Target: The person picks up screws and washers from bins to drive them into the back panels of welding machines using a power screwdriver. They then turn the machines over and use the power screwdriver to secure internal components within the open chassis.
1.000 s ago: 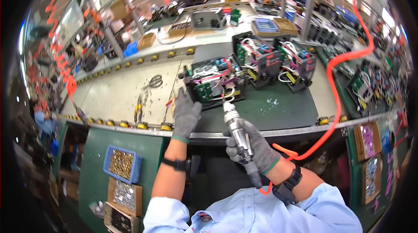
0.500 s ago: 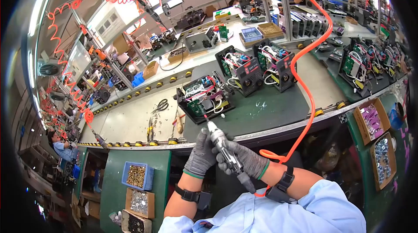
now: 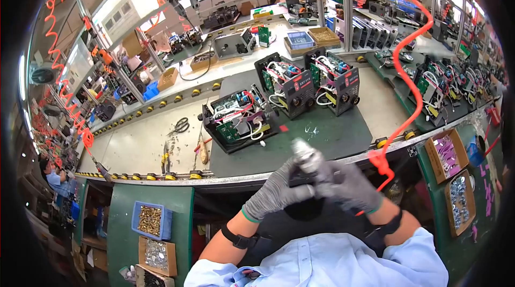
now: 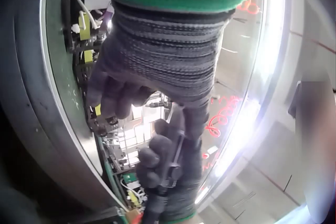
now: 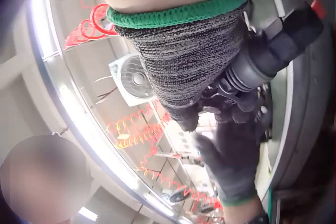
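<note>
While the right hand [image 3: 351,185] clasps the pneumatic screwdriver [image 3: 308,159], the left hand [image 3: 276,193] grips it too.

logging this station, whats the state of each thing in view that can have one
pneumatic screwdriver: lifted off the bench, held in both hands
right hand: gloved, grips the screwdriver body
left hand: gloved, holds the screwdriver
nearest unit: cover off, wiring exposed
scissors: lying flat on the bench

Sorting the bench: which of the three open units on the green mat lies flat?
The leftmost open unit, nearest the scissors; the other two units stand upright.
</note>
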Demonstrator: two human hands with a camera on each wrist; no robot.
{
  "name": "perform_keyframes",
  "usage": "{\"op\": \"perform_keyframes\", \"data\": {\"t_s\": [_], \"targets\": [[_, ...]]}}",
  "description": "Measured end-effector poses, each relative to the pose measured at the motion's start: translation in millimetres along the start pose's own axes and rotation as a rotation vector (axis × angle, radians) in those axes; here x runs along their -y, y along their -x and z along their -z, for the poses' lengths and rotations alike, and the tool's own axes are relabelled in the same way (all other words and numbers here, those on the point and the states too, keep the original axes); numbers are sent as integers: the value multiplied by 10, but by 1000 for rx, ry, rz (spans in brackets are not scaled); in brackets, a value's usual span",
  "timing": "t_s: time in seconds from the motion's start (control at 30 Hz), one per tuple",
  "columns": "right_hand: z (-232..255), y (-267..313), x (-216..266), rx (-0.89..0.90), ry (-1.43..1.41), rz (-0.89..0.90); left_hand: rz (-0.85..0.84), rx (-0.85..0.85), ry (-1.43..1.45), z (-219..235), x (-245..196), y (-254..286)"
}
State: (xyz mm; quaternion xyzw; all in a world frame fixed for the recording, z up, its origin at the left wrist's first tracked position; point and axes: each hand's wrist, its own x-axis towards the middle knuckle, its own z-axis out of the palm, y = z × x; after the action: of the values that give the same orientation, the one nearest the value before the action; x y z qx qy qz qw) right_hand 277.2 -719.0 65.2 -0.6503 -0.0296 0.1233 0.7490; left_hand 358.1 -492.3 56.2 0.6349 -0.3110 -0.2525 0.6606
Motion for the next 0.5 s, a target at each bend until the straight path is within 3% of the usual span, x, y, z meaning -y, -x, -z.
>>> {"op": "perform_keyframes", "data": {"t_s": [0.07,0.1,0.13,0.17,0.23,0.27,0.3,0.33,0.37,0.4,0.43,0.47,0.5], "targets": [[370,208,274,-62,203,85,-224,-142,-765,129,145,49],[456,357,588,-95,367,116,-176,-199,-765,237,239,80],[702,459,827,-66,766,31,-127,-251,-761,361,343,113],[786,538,1048,-42,873,-6,-203,-386,-793,473,437,134],[1244,640,1130,50,1105,-208,-89,-498,-905,792,535,196],[1409,668,1157,103,1171,-364,-230,-528,-1155,1022,755,222],[1578,628,1078,145,1305,-452,-563,-504,-1608,1237,871,194],[1798,657,959,184,1428,-561,-632,-576,-1742,1321,1017,194],[1909,634,903,176,1483,-721,-475,-513,-1728,1418,1163,199],[1937,546,882,177,1530,-873,-142,-600,-1236,1458,1304,170],[1910,495,920,103,1468,-1044,-375,-686,-1242,1304,1183,135],[1907,464,938,35,1405,-1198,-258,-749,-1036,1306,1178,104],[2047,482,851,-12,1361,-1226,-259,-757,-929,1306,1174,98]]}}
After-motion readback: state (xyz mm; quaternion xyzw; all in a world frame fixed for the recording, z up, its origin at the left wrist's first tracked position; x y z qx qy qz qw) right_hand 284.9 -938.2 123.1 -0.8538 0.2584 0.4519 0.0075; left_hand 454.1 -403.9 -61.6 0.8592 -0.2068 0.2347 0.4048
